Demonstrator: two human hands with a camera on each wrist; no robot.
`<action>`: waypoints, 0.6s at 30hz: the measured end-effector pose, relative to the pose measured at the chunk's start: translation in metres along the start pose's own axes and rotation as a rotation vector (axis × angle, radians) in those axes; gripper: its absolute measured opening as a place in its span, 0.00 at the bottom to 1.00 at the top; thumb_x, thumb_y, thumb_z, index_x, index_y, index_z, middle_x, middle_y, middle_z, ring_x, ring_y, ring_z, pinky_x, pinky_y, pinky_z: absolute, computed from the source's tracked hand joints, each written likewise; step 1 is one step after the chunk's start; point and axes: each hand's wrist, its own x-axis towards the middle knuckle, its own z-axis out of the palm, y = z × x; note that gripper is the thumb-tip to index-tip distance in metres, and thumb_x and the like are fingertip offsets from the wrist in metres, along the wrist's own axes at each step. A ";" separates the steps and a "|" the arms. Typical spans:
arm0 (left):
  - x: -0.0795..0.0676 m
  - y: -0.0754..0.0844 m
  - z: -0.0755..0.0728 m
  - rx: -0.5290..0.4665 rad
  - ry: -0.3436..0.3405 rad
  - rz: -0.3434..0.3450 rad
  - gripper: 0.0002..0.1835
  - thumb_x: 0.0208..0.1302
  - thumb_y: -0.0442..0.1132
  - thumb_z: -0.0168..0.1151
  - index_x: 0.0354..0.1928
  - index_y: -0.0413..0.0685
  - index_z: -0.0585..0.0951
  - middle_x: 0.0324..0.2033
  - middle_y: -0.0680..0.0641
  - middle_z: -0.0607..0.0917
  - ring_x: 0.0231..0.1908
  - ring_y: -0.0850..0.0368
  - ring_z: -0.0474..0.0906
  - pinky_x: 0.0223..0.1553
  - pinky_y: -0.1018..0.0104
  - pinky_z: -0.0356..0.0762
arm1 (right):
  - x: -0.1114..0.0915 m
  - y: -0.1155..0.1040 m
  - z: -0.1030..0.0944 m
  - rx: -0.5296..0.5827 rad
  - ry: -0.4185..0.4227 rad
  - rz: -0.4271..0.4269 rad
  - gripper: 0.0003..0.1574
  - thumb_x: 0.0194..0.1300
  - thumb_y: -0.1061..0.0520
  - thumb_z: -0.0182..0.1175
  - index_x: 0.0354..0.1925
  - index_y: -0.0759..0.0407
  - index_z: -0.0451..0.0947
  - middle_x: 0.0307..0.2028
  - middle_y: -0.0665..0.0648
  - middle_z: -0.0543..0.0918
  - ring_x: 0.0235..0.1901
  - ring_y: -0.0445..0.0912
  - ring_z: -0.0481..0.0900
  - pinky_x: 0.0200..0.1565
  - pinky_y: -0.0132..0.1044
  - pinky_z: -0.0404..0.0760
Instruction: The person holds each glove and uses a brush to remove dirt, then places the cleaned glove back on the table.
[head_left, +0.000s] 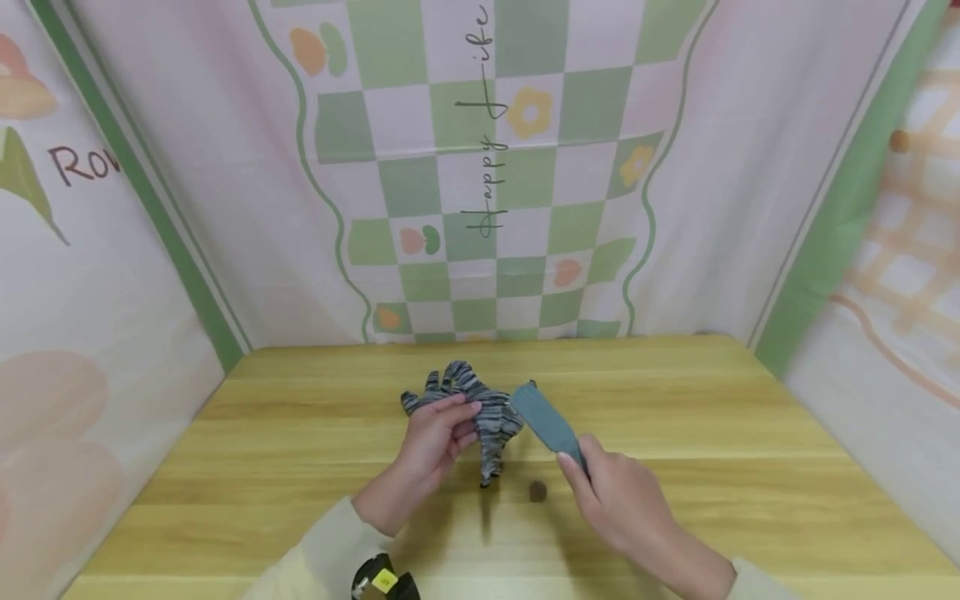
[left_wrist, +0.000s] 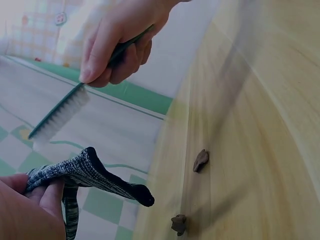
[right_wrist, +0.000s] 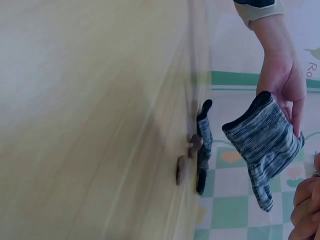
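A grey-and-black knit glove [head_left: 493, 423] hangs above the table, pinched between the thumb and fingers of my left hand [head_left: 432, 437]. In the right wrist view its dark-edged cuff and one dangling finger show on the glove [right_wrist: 267, 142]. My right hand [head_left: 626, 500] grips a brush [head_left: 549, 425] by its handle, teal back upward. White bristles on the brush [left_wrist: 60, 115] face down over the glove in the left wrist view, with a gap between them. A second knit glove [right_wrist: 204, 145] lies on the table.
Two small brown lumps, one [left_wrist: 201, 161] and another [left_wrist: 178, 224], lie on the wood-grain table [head_left: 300, 517] below the hands. A checked, printed cloth [head_left: 465, 283] hangs behind the table, with more printed cloth at both sides. A black strap [head_left: 384, 579] sits on the left sleeve.
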 end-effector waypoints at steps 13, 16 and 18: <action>-0.002 -0.001 0.001 0.000 0.013 -0.031 0.09 0.63 0.24 0.58 0.45 0.33 0.75 0.21 0.52 0.82 0.20 0.66 0.77 0.28 0.74 0.82 | 0.000 -0.008 0.017 0.044 -0.091 -0.026 0.11 0.72 0.54 0.55 0.31 0.51 0.67 0.15 0.40 0.62 0.13 0.33 0.57 0.15 0.27 0.61; -0.002 -0.001 0.000 -0.010 0.019 -0.036 0.16 0.63 0.23 0.57 0.53 0.27 0.71 0.21 0.52 0.83 0.21 0.66 0.79 0.29 0.74 0.82 | 0.000 -0.008 0.017 0.032 -0.126 0.002 0.12 0.73 0.53 0.55 0.30 0.52 0.67 0.15 0.41 0.62 0.13 0.34 0.58 0.15 0.28 0.62; -0.002 -0.001 0.000 -0.018 0.021 -0.037 0.20 0.64 0.23 0.56 0.57 0.25 0.68 0.22 0.51 0.83 0.21 0.66 0.80 0.29 0.73 0.82 | 0.000 -0.008 0.017 0.024 -0.144 0.015 0.12 0.73 0.53 0.54 0.30 0.52 0.67 0.15 0.42 0.62 0.13 0.34 0.57 0.15 0.28 0.61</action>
